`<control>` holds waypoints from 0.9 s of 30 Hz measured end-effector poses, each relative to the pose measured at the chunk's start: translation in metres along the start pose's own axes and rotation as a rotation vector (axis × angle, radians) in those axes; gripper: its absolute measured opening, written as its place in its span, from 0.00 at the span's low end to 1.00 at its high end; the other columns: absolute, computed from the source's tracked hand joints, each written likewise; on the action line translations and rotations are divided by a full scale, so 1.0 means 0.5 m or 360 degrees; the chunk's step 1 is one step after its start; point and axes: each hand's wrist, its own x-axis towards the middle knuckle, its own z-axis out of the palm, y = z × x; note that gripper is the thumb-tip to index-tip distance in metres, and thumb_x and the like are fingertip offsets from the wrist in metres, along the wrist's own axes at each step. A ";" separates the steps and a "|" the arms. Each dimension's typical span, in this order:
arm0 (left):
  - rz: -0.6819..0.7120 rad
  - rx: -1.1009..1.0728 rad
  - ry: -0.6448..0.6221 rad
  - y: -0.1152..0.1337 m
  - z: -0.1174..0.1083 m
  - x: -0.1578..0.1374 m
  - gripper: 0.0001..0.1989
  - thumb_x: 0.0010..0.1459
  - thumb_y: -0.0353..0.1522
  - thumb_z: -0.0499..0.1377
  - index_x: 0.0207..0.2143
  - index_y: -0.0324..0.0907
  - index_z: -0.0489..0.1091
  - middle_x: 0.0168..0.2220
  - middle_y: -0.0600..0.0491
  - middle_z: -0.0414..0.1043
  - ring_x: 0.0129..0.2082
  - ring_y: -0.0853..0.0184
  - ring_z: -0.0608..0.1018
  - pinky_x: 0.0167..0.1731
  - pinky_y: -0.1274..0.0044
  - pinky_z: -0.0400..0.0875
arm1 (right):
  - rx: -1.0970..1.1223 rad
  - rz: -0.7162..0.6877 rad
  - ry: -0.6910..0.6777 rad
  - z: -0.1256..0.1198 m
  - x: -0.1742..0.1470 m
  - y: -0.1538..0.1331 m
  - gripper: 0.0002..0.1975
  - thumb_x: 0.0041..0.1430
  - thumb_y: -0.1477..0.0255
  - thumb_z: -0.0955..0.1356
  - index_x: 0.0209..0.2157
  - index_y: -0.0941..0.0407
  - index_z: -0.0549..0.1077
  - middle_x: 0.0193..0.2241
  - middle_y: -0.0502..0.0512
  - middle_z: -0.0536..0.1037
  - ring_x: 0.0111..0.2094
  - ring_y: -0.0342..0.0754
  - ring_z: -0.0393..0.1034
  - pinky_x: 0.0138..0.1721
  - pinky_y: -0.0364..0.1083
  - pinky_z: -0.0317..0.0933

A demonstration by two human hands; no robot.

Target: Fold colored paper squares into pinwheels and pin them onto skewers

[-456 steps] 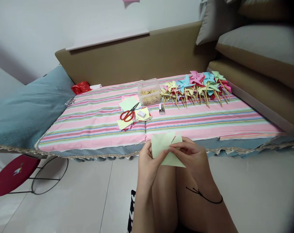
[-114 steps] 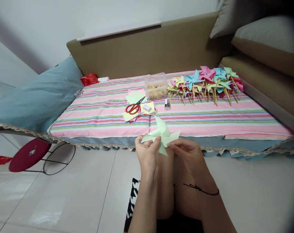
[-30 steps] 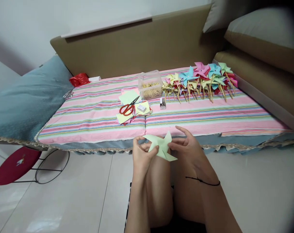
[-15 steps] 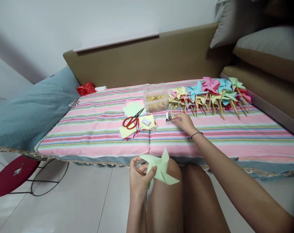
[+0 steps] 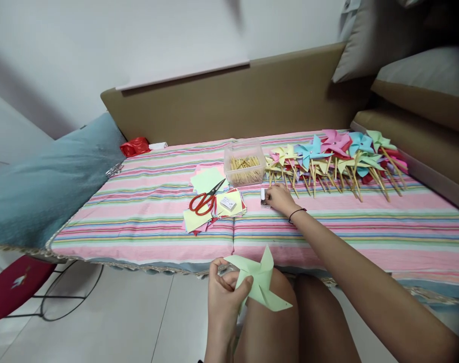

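Observation:
Over my knees, my left hand (image 5: 227, 290) pinches a light green paper pinwheel (image 5: 257, 280), its blades folded in toward the middle. My right hand (image 5: 281, 198) reaches to a small open box (image 5: 265, 197) on the striped cloth. The fingertips are bent together at the box, and whatever lies between them is too small to make out. Just behind stands a clear plastic box (image 5: 244, 176) of thin wooden sticks (image 5: 246, 164). Finished pinwheels on sticks (image 5: 335, 143), in several colours, lie heaped to the right.
Red-handled scissors (image 5: 207, 199) lie across stacks of coloured paper (image 5: 197, 219), with a small white box (image 5: 228, 203) on top. A red bag (image 5: 134, 146) and a white roll (image 5: 158, 146) are at the back left. A red stool (image 5: 19, 287) stands on the floor.
My right hand has moved slightly left, onto the small box, and its fingers have closed in. The view has tipped up a little. My left hand keeps the green pinwheel.

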 end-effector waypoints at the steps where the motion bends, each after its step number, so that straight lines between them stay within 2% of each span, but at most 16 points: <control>1: -0.0001 0.0016 -0.0014 -0.001 -0.002 0.000 0.29 0.39 0.33 0.70 0.38 0.45 0.54 0.20 0.58 0.74 0.19 0.68 0.76 0.24 0.79 0.68 | 0.0039 0.0008 0.0018 0.001 -0.002 -0.001 0.10 0.44 0.79 0.69 0.14 0.56 0.72 0.29 0.57 0.78 0.48 0.58 0.60 0.45 0.51 0.51; 4: 0.0010 0.0047 -0.0013 -0.001 -0.007 -0.003 0.30 0.40 0.33 0.70 0.39 0.45 0.53 0.21 0.56 0.76 0.19 0.69 0.76 0.23 0.80 0.68 | 0.0207 0.0044 0.0134 -0.007 -0.008 -0.005 0.09 0.44 0.77 0.70 0.14 0.55 0.72 0.31 0.56 0.79 0.49 0.58 0.61 0.48 0.51 0.52; 8: 0.0014 0.0029 0.0023 0.005 0.001 -0.013 0.31 0.40 0.33 0.70 0.39 0.46 0.53 0.22 0.55 0.77 0.19 0.69 0.76 0.24 0.80 0.68 | 0.0503 0.0159 0.0433 -0.042 -0.026 -0.013 0.07 0.43 0.74 0.71 0.15 0.55 0.73 0.34 0.57 0.80 0.49 0.58 0.64 0.54 0.54 0.51; 10: 0.0036 -0.0016 0.0069 0.010 0.010 -0.019 0.30 0.39 0.33 0.71 0.39 0.46 0.53 0.22 0.56 0.76 0.19 0.68 0.76 0.23 0.80 0.68 | 0.0686 0.0258 0.0613 -0.063 -0.045 -0.021 0.07 0.43 0.72 0.71 0.16 0.55 0.72 0.35 0.59 0.80 0.47 0.58 0.68 0.53 0.55 0.55; 12: 0.0076 -0.0051 0.0084 0.014 0.020 -0.026 0.31 0.38 0.33 0.71 0.38 0.46 0.53 0.21 0.56 0.76 0.18 0.69 0.76 0.23 0.80 0.68 | 0.0905 0.0360 0.0765 -0.085 -0.076 -0.031 0.06 0.44 0.70 0.71 0.19 0.56 0.71 0.35 0.60 0.80 0.42 0.56 0.72 0.48 0.55 0.61; 16: 0.0137 -0.0023 0.0061 0.020 0.036 -0.042 0.30 0.40 0.33 0.70 0.38 0.46 0.52 0.22 0.57 0.76 0.17 0.69 0.75 0.22 0.80 0.67 | 0.1340 0.0509 0.0942 -0.127 -0.170 -0.068 0.09 0.46 0.66 0.71 0.23 0.56 0.69 0.26 0.54 0.79 0.31 0.49 0.75 0.38 0.51 0.69; 20: 0.0216 -0.0065 0.0061 0.026 0.045 -0.067 0.29 0.41 0.32 0.69 0.38 0.46 0.52 0.22 0.57 0.76 0.17 0.69 0.75 0.22 0.79 0.68 | 0.1642 0.0606 0.0967 -0.166 -0.286 -0.124 0.12 0.44 0.64 0.74 0.26 0.56 0.71 0.22 0.51 0.77 0.24 0.44 0.73 0.31 0.46 0.70; 22: 0.0260 -0.0109 0.0051 0.031 0.047 -0.083 0.28 0.42 0.30 0.68 0.38 0.47 0.51 0.22 0.58 0.76 0.16 0.70 0.75 0.23 0.80 0.68 | 0.1901 0.0733 0.0941 -0.181 -0.345 -0.156 0.13 0.40 0.66 0.76 0.27 0.56 0.73 0.20 0.49 0.77 0.23 0.42 0.71 0.27 0.42 0.68; 24: 0.0289 -0.0113 0.0031 0.037 0.047 -0.101 0.28 0.43 0.29 0.67 0.38 0.47 0.50 0.22 0.59 0.76 0.16 0.72 0.73 0.23 0.80 0.67 | 0.1955 0.0822 0.0976 -0.191 -0.401 -0.186 0.13 0.38 0.67 0.77 0.25 0.56 0.74 0.18 0.49 0.76 0.20 0.40 0.69 0.24 0.40 0.66; 27: 0.0351 -0.0053 0.0054 0.046 0.046 -0.126 0.26 0.45 0.28 0.66 0.37 0.47 0.50 0.22 0.59 0.76 0.16 0.74 0.71 0.22 0.83 0.64 | 0.1901 0.0812 0.0970 -0.199 -0.478 -0.232 0.10 0.39 0.67 0.78 0.23 0.56 0.78 0.19 0.50 0.77 0.20 0.40 0.68 0.22 0.40 0.65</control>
